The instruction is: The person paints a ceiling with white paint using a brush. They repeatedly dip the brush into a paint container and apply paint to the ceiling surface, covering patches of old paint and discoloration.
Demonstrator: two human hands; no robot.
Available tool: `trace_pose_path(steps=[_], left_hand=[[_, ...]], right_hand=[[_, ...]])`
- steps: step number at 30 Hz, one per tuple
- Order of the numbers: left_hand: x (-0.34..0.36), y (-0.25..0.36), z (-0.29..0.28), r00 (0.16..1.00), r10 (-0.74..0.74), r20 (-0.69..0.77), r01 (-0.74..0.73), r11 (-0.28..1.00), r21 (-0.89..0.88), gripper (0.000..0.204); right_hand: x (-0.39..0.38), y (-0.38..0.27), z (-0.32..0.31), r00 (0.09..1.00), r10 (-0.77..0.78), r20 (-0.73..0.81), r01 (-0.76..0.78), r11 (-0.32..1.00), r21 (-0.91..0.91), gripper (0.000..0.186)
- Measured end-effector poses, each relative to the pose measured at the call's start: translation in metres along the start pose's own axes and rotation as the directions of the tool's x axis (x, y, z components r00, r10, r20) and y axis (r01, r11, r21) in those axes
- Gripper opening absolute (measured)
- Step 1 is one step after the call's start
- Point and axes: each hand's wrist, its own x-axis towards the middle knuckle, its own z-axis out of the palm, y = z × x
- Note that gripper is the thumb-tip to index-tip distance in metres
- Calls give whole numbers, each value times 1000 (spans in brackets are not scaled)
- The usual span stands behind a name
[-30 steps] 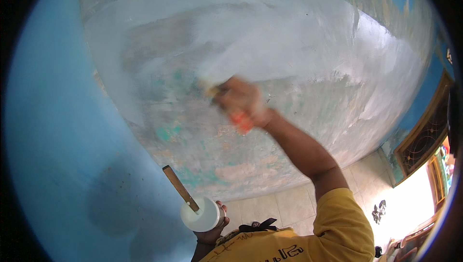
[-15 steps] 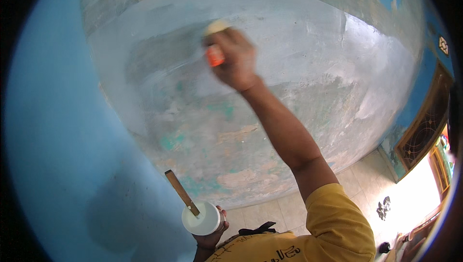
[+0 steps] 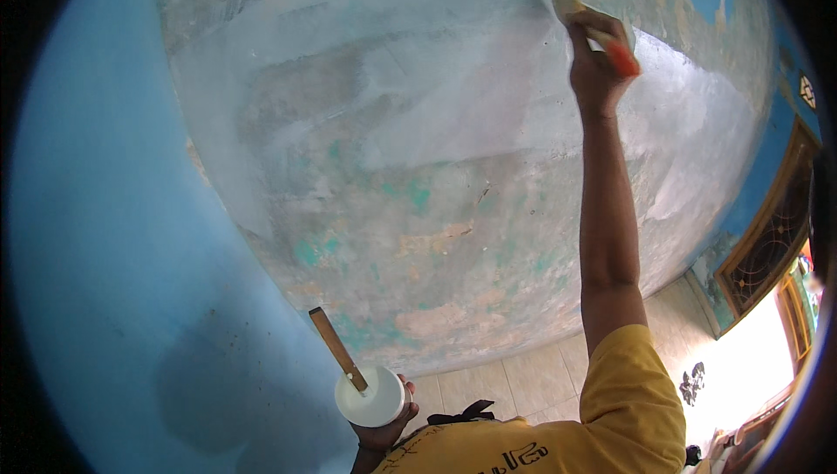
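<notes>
High on the wall, my right hand [image 3: 598, 81] is closed round a putty knife with an orange-red handle end [image 3: 622, 59]. The knife's wide, pale blade [image 3: 565, 5] lies against the wall [image 3: 453, 125], at the upper edge of a smooth whitish-grey coat. Low down near my body, my left hand [image 3: 399, 426] holds a round white tub [image 3: 373, 411] from below and the side. A flat wooden stick [image 3: 336, 343] leans in the tub, its top end pointing up and left. White material shows inside the tub.
A blue wall [image 3: 96, 212] meets the coated wall at the left. Lower down, bare grey plaster [image 3: 436, 256] carries green and tan patches. Pale tiles [image 3: 475, 387] cover the floor. At the right are a wood-framed dark panel [image 3: 767, 221] and a bright doorway [image 3: 754, 352].
My right hand has swept right and upward along the wall with the putty knife. The left hand and tub have barely shifted.
</notes>
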Motion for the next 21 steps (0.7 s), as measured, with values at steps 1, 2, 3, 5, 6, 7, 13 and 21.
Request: trace_pose_path(steps=[1,2,3,5,6,7,13,21], left_hand=[[1,-1,0,1000,-6,4,6,1000,19,75],[3,-1,1,1000,-22,-12,21,999,-24,75],[3,-2,5,999,-29,-32,27,997,-66,75],[1,-2,9,998,-30,-50,26,996,-81,74],[3,-1,8,998,-37,-42,35,998,-56,75],[0,1,7,999,-22,-44,20,999,-31,75],[3,-2,5,1000,-27,0,27,998,-52,78],[4,-6,-9,999,-7,33,10,997,-81,78]], right_hand=[[-4,6,5,984,-161,77,165,985,-49,18],[-11,11,11,936,-312,162,329,941,-84,22],[-37,5,26,908,-358,216,369,929,-12,30],[-85,-45,53,808,-422,410,502,858,-107,37],[-106,-59,63,767,-511,388,542,840,34,37],[-121,-88,71,718,-519,465,473,853,221,33],[-58,-42,70,850,-170,499,-85,890,448,15],[-85,-50,64,676,-547,494,654,754,-60,17]])
